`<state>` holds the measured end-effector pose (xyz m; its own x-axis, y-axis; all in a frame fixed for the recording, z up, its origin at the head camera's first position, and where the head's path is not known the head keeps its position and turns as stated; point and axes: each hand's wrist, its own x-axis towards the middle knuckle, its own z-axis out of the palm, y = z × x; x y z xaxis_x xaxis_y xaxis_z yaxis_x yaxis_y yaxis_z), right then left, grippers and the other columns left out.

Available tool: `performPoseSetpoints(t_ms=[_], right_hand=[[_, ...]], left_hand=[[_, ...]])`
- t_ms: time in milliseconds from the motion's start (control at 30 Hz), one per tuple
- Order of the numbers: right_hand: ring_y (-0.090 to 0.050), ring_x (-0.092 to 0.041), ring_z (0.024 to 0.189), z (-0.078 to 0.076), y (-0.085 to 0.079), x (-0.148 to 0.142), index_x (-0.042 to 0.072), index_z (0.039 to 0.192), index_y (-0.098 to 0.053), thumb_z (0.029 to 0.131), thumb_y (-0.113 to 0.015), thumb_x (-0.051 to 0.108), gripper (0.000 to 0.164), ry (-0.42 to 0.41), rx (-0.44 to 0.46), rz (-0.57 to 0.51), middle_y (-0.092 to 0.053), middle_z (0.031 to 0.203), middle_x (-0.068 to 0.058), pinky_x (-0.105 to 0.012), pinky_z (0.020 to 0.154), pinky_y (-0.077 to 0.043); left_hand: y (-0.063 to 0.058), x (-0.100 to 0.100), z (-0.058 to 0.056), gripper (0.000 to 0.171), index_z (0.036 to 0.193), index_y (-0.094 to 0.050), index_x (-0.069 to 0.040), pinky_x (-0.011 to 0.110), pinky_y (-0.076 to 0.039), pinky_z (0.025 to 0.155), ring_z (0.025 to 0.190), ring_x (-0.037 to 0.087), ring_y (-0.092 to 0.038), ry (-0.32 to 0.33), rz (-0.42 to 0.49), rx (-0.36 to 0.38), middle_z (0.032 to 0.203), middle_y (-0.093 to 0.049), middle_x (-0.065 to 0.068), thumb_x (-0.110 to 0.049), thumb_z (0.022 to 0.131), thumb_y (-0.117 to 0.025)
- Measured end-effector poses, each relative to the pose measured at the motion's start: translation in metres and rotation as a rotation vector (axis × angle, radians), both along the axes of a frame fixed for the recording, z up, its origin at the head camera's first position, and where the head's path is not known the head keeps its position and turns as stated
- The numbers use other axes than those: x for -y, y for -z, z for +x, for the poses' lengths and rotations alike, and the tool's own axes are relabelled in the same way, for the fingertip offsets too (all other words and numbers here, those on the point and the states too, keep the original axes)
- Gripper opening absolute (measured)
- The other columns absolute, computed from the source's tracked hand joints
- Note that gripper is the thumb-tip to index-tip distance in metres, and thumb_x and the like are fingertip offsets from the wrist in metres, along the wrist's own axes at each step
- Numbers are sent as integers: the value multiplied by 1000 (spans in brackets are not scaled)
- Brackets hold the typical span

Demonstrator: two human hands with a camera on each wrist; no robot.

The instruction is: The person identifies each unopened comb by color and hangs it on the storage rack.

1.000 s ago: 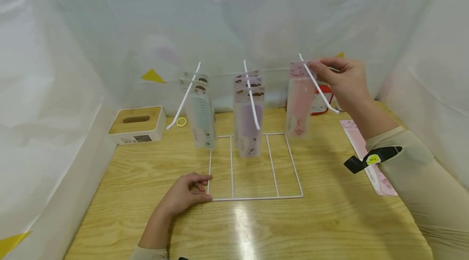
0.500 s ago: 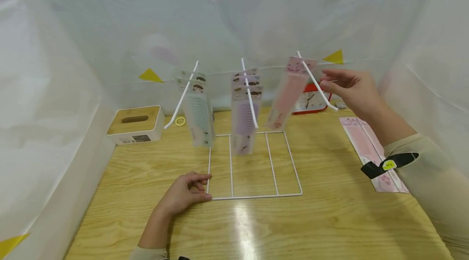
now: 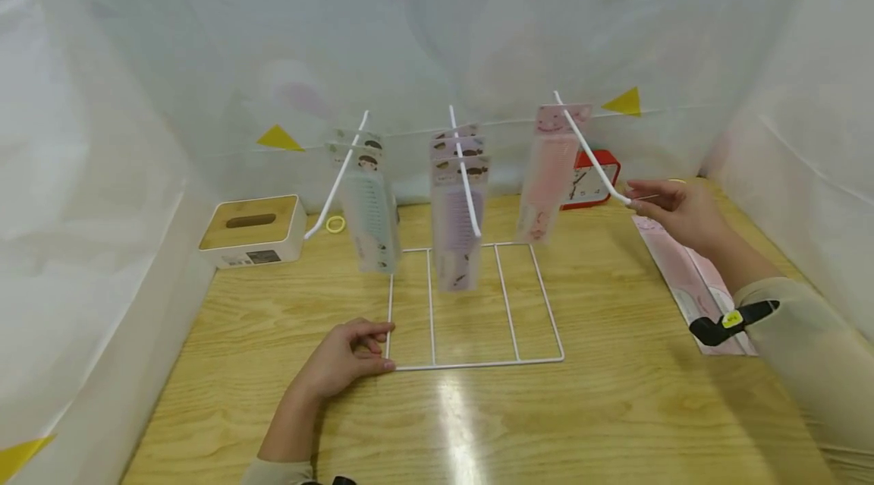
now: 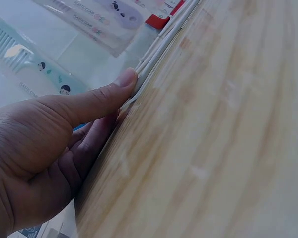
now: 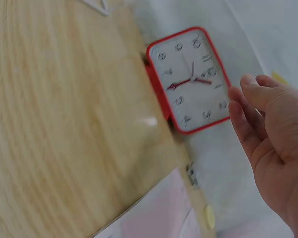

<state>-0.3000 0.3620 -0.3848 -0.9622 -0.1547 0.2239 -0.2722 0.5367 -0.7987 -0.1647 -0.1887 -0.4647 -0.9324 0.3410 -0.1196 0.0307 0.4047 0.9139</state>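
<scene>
A white wire display rack (image 3: 478, 364) stands on the table, with three prongs reaching toward me. My left hand (image 3: 344, 360) pinches the base's near left corner; in the left wrist view its thumb (image 4: 124, 79) lies along the white wire. Packaged green combs (image 3: 371, 212) hang on the left prong and purple combs (image 3: 459, 219) on the middle one. A single packaged pink comb (image 3: 549, 170) hangs on the right prong, slightly tilted. My right hand (image 3: 686, 215) holds nothing, its relaxed fingers by that prong's tip. More packaged pink combs (image 3: 676, 272) lie flat at the right.
Behind the right prong stands a red square clock (image 3: 590, 181). A white tissue box with a wooden lid (image 3: 253, 231) sits at the back left, beside a small yellow ring (image 3: 335, 225). Pale sheeting (image 3: 410, 29) encloses the back and sides of the wooden table (image 3: 580, 424).
My right hand has let go of the pink comb's card and moved right and down. The pack swung left on its prong, then back nearer to straight. The left hand keeps its place.
</scene>
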Motion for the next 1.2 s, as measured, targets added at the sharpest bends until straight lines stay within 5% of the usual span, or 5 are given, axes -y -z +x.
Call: performPoseSetpoints(t_ms=[400, 600, 733, 867, 1200], right_hand=[[-60, 18, 86, -12, 45, -42, -15, 132, -54, 94, -66, 0, 43, 61, 31, 64, -62, 97, 33, -4, 73, -49], [-54, 19, 83, -17, 57, -58, -8, 138, -52, 90, -75, 12, 57, 102, 129, 234, -73, 112, 5, -5, 69, -48], [-58, -3, 96, -18, 58, -63, 2, 147, -47, 89, -77, 36, 73, 140, 245, 348, -57, 137, -26, -9, 68, -45], [-52, -37, 111, -17, 57, -65, 8, 153, -39, 85, -75, 53, 88, 121, 332, 417, -43, 145, -31, -23, 73, -44], [-49, -32, 100, -20, 62, -60, 10, 149, -45, 81, -75, 59, 89, 27, 328, 506, -52, 138, -26, -35, 76, -40]], left_hand=[[0, 3, -2, 55, 125, -68, -2, 20, -54, 72, 87, 12, -59, 8, 5, -23, 105, -63, 13, -16, 76, -88], [-1, 2, -1, 55, 125, -68, -1, 20, -54, 71, 86, 12, -60, 1, 14, -11, 105, -63, 13, -14, 75, -88], [0, 1, 0, 55, 124, -68, -1, 20, -54, 71, 86, 12, -60, -3, 12, -8, 104, -63, 13, -13, 74, -88], [1, 1, 1, 56, 125, -68, -1, 20, -54, 72, 86, 12, -60, -6, 4, 0, 104, -63, 13, -13, 74, -89], [0, 1, 0, 56, 125, -68, -1, 20, -54, 71, 87, 13, -59, 1, 3, -2, 105, -63, 13, -14, 74, -88]])
